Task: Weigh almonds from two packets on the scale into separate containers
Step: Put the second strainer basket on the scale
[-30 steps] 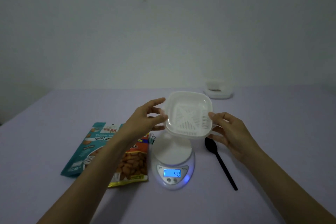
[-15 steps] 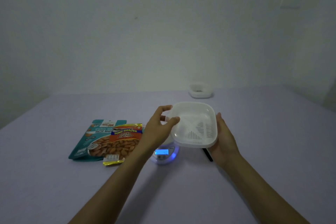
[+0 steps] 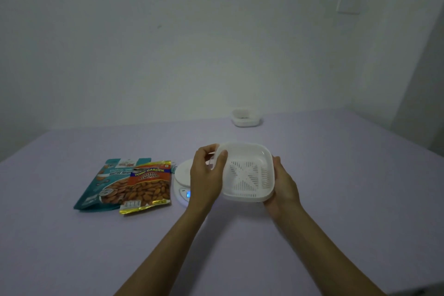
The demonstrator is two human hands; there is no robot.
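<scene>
Almonds are still sitting sealed in two packets, the teal packet [image 3: 101,182] tucked under the orange packet [image 3: 147,185], lying flat on the table [image 3: 336,199] just left of the scale [image 3: 182,180], within easy reach for pouring. Both hands are gripping the white slotted container [image 3: 247,173] above the scale: the left hand [image 3: 206,178] is curling over its near rim, the right hand [image 3: 283,187] cupping its side, probably to steady it. Another white container [image 3: 246,118] is waiting at the far edge.

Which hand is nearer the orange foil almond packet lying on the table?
Left. The left hand grips the white slotted container's left rim, just right of the orange packet; the right hand holds the far rim.
</scene>
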